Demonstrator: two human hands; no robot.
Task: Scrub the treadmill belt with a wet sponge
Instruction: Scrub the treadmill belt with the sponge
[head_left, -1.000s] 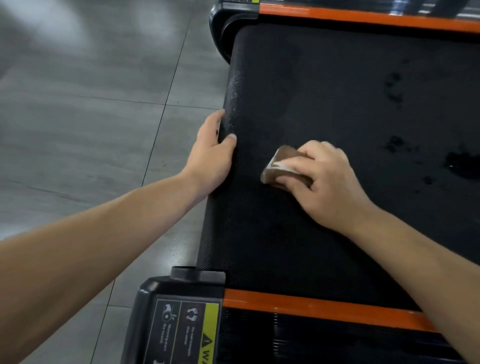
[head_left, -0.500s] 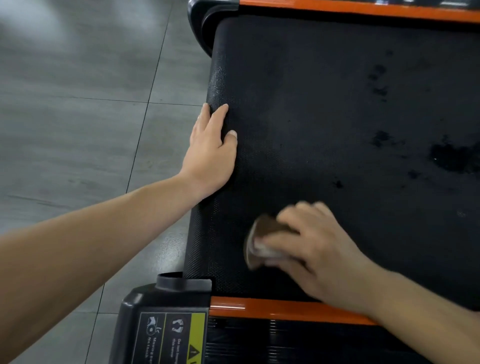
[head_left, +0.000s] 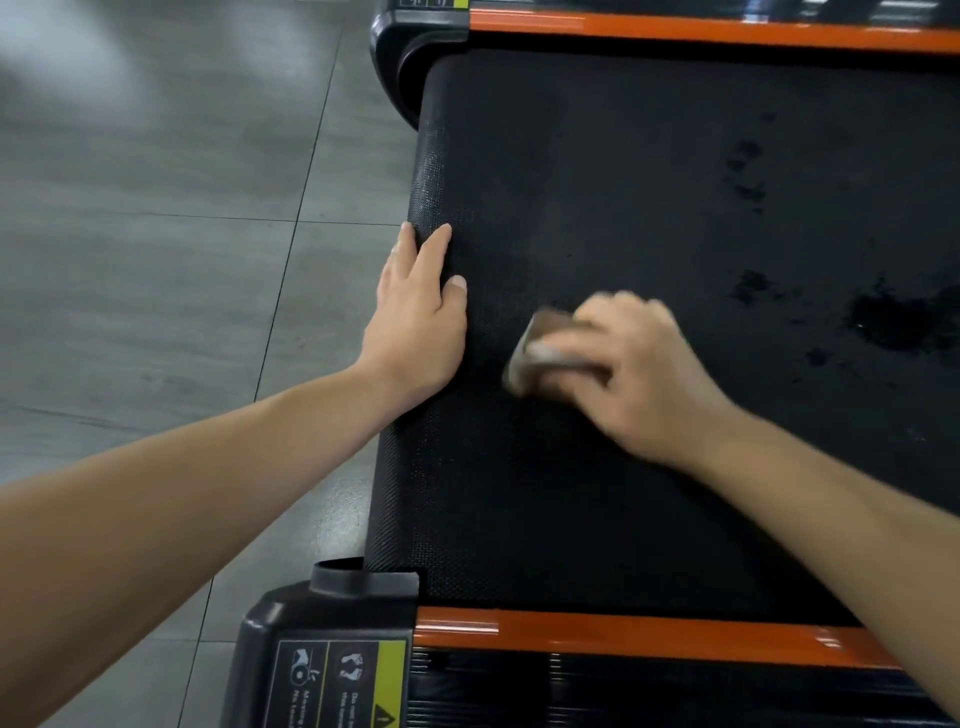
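The right hand (head_left: 644, 379) clenches around the small brown rectangular sponge (head_left: 537, 351) and presses it on the black textured treadmill belt (head_left: 597, 171), near the left hand (head_left: 421, 322), which lies flat and relaxed on the belt's edge. I judge that a hard stroke can shift the belt under this palm, or the wet sponge can slip out.

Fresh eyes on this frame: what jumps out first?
The right hand, blurred, grips a brown sponge against the black treadmill belt near its left side. The left hand lies flat on the belt's left edge, beside it. Dark wet-looking patches mark the belt at far right, and orange strips frame it top and bottom.
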